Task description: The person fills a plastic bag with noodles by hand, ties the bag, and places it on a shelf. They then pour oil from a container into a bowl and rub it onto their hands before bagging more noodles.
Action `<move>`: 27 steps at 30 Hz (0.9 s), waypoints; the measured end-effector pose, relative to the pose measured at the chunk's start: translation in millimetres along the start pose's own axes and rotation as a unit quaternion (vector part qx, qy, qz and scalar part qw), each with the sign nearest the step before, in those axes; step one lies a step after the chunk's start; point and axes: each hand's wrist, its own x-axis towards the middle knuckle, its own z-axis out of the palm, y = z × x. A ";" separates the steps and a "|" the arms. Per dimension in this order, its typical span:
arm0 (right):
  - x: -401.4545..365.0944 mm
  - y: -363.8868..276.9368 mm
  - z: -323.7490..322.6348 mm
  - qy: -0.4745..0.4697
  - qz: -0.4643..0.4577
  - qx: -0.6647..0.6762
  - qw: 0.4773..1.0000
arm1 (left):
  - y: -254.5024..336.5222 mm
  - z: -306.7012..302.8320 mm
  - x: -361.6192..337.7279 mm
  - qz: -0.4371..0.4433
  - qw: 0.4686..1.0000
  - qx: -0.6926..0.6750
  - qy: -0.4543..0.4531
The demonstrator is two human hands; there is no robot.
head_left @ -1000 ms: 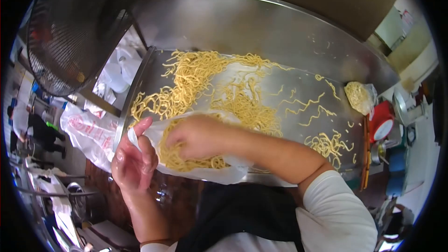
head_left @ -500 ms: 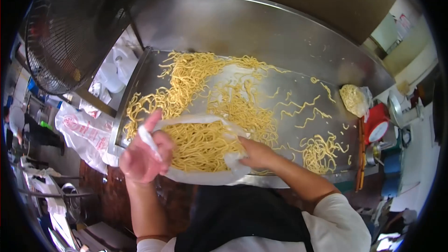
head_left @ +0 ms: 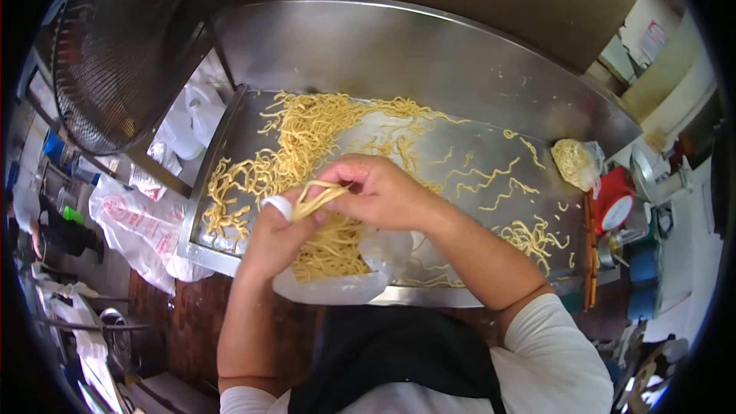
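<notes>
A clear plastic bag (head_left: 356, 285) filled with yellow noodles (head_left: 326, 249) rests against the front edge of the metal tray (head_left: 491, 134). My left hand (head_left: 272, 247) is closed on the bag's bunched white rim, its thumb touching a few raised strands. Above the bag's mouth, my right hand (head_left: 379, 193) pinches those thick noodle strands (head_left: 318, 198), fingers pointing left toward my left hand. A large heap of loose noodles (head_left: 310, 130) lies behind both hands. Part of the bag's opening is hidden under my hands.
At the tray's right end are a small noodle pile (head_left: 537, 239), a tied noodle bag (head_left: 573, 162), a red scale (head_left: 613, 198) and wooden sticks (head_left: 589, 253). A fan (head_left: 115, 61) and a printed plastic bag (head_left: 138, 222) are on the left, with another person (head_left: 65, 234) beyond.
My right hand has left the bag's right rim and moved left and up over its mouth, now pinching strands. My left hand has closed from spread fingers. The bag's opening has narrowed.
</notes>
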 end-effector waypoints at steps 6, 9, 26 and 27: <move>-36.5 49.7 -18.9 -0.084 0.157 -0.228 0.957 | 7.8 -44.4 -32.8 0.029 0.921 0.349 0.172; -45.5 56.0 -2.3 -0.092 0.239 -0.022 0.966 | 7.0 -43.9 -41.9 0.044 0.890 0.427 0.152; -21.1 5.9 -21.0 -0.365 0.328 -0.518 0.701 | 4.0 -63.6 -70.2 0.058 0.934 -0.349 0.038; -20.3 -5.7 -23.3 -0.366 0.305 -0.551 0.685 | 4.7 -62.2 -69.2 0.056 0.935 -0.350 0.036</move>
